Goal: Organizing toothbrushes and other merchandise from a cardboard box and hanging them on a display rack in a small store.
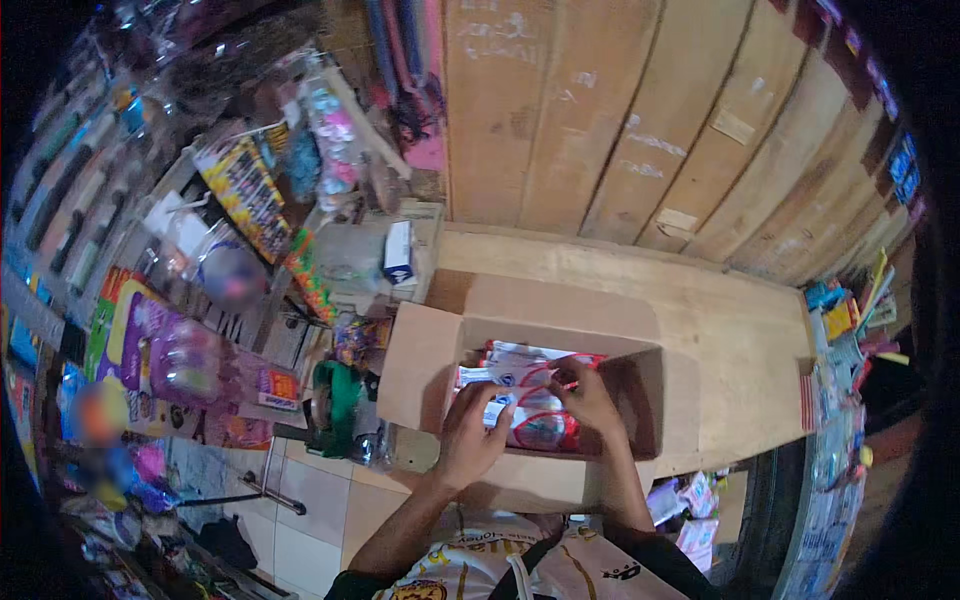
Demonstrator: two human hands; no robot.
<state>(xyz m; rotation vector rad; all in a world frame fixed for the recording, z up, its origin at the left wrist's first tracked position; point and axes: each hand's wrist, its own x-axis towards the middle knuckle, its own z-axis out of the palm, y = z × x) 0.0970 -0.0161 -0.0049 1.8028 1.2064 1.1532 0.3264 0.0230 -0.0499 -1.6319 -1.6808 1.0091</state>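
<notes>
An open cardboard box [634,405] sits in front of me, its flaps folded outward. Inside lie several red-and-white plastic packets [544,431] with clear windows and blue print. My left hand [474,439] reaches over the near left side of the box, its thumb and fingers around the white end of a packet. Over the middle right of the contents, my right hand [591,397] pinches a red-and-white edge between thumb and fingers. Whether both hands hold the same packet cannot be told. The hands partly cover the packets, and the lower layers are hidden.
The box rests on a wooden counter [735,337] against a plank wall [555,120]. To the left are a green tape dispenser [335,409], a small blue-and-white carton [399,253] and hanging packaged goods [184,356]. More goods [832,390] line the right edge.
</notes>
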